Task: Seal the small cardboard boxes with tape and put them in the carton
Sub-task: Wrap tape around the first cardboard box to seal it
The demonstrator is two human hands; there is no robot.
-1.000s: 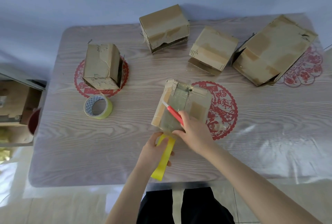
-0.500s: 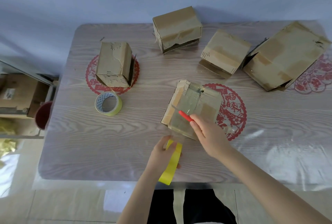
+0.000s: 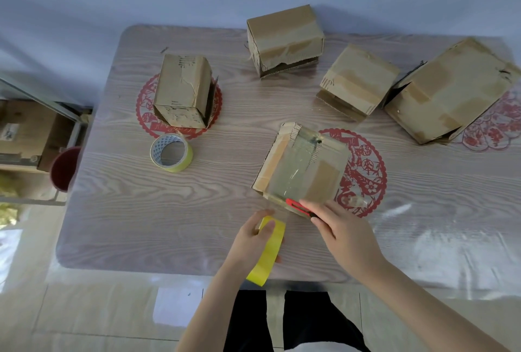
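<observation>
1. The near box (image 3: pixel 304 168), at 6 o'clock on the table (image 3: pixel 141 210), is taped over but not yet cut free.
2. The roll (image 3: pixel 270 247) is gripped by the left hand (image 3: pixel 248 241); a cutter (image 3: pixel 294 205) is pinched by the right hand (image 3: pixel 346 238).
3. Sealing of the others and packing into the carton (image 3: pixel 451 89), at 2 o'clock, are judged left.
4. Print on the 10 o'clock box (image 3: pixel 183 89) cannot be read.

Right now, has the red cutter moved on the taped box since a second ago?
Yes. The red cutter in the right hand has slid from the middle of the taped box to its near edge, toward the person.
</observation>
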